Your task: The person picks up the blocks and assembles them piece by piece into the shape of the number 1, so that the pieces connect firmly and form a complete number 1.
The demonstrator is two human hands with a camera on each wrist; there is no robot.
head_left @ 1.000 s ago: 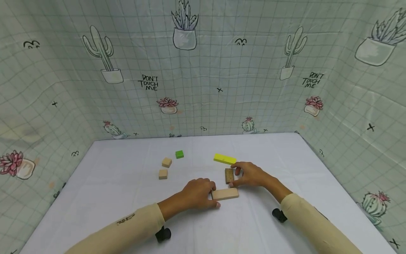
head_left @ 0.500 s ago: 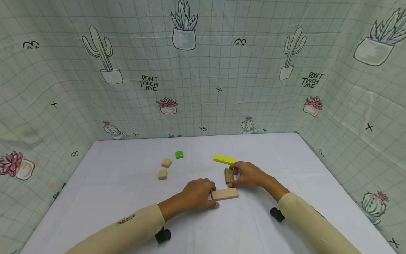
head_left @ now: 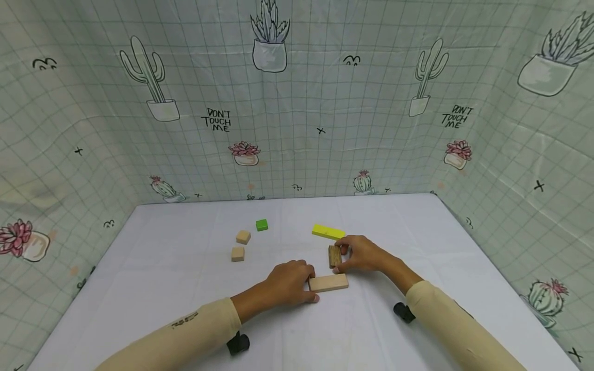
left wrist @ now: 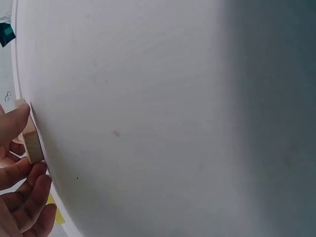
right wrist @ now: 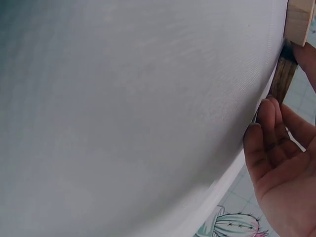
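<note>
Before you, your left hand (head_left: 289,283) is still pinching a pale wooden bar (head_left: 329,283), right hand (head_left: 364,253) a brown wooden block (head_left: 334,256), work seemingly pausing

long pale block (head_left: 328,283) flat; short dark block (head_left: 334,256) just beyond

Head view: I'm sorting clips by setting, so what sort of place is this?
Likely a staged tabletop booth: cactus-print fabric screens three sides of a white-covered table bearing a long pale wooden block.
</note>
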